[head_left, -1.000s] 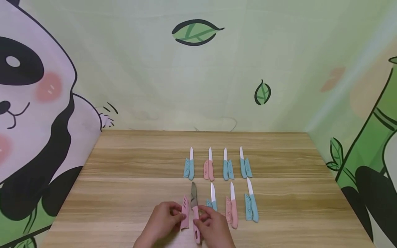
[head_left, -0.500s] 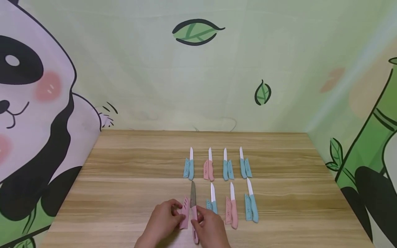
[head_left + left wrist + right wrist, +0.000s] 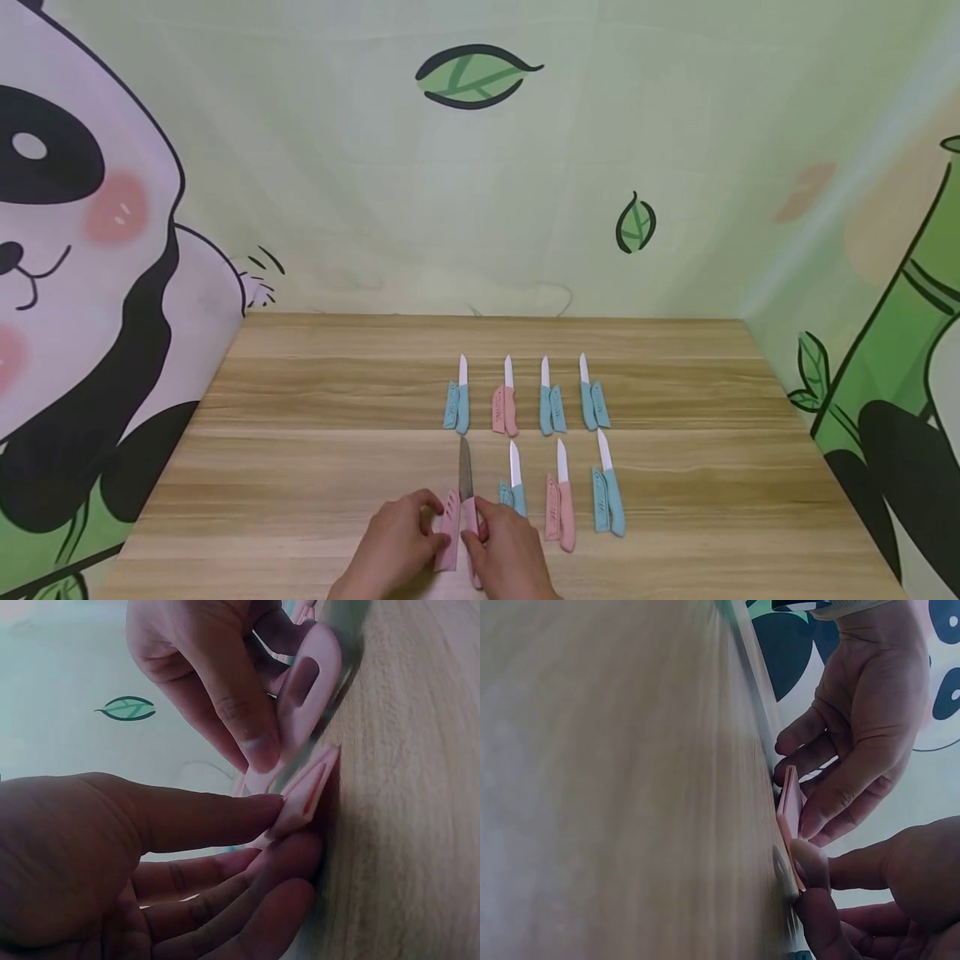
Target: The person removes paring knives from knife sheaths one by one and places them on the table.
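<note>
My left hand (image 3: 397, 537) pinches a pink slotted knife sheath (image 3: 448, 533) between thumb and fingers at the table's front. Just right of it, my right hand (image 3: 510, 546) holds the pink handle of a knife (image 3: 466, 471) whose grey blade points away from me. Sheath and knife lie side by side, close together. In the left wrist view the handle's end (image 3: 315, 675) shows a long hole, and the open end of the sheath (image 3: 307, 791) sits low over the wood. The right wrist view has both hands near the tabletop, with part of the knife hidden by fingers.
Behind, a row of white-bladed knives with blue or pink handles (image 3: 510, 412) lies beside matching sheaths. To the right lie a blue knife (image 3: 517, 492), a pink knife (image 3: 566, 517) and another blue knife (image 3: 615, 504). The wooden table (image 3: 300, 400) meets a printed cloth backdrop (image 3: 337, 167).
The sheath has slid a little toward me in my left hand. My right hand has shifted slightly left with the knife, bringing it nearer the sheath. The other knives stay put.
</note>
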